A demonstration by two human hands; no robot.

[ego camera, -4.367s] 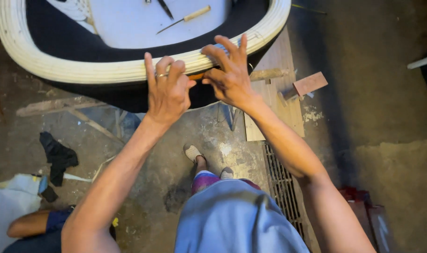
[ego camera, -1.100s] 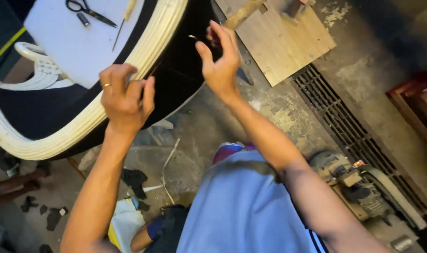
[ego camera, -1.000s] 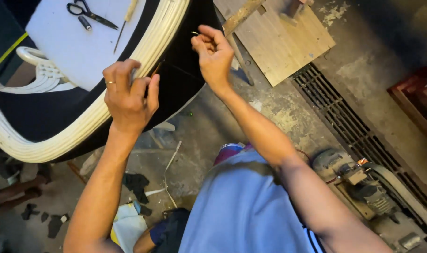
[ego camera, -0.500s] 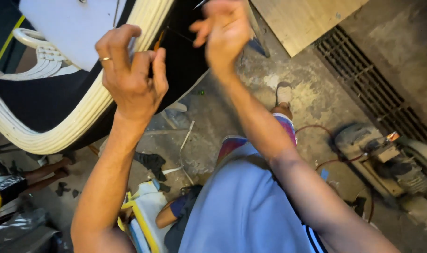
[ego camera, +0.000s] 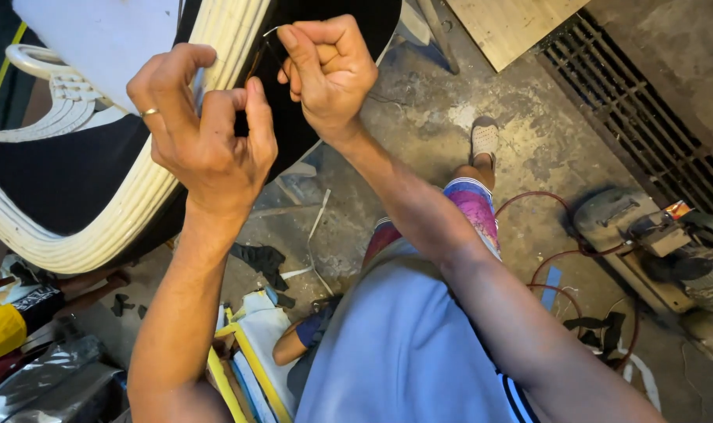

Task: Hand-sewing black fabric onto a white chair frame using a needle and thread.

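Observation:
A large round seat frame with a cream woven rim (ego camera: 137, 196) and black fabric (ego camera: 66, 172) fills the upper left. My left hand (ego camera: 203, 129), a ring on one finger, pinches the black fabric edge against the rim. Just to its right, my right hand (ego camera: 329, 66) is closed in a fist over the dark underside, holding a thin thread (ego camera: 268, 31) that curves out from between thumb and fingers. Whether a needle is on the thread is too small to tell. A white sheet (ego camera: 98, 39) lies on top of the seat.
On the concrete floor are a metal drain grate (ego camera: 646, 117), a wooden board (ego camera: 505, 23), a power tool (ego camera: 646, 235) with a red cable (ego camera: 544, 258), black fabric scraps (ego camera: 258, 258) and yellow-edged white panels (ego camera: 247, 352). My sandalled foot (ego camera: 484, 137) is below.
My right hand has pulled up from the black underside toward my left hand and closed into a fist on the thread. The left hand stays gripping at the rim. The view has shifted.

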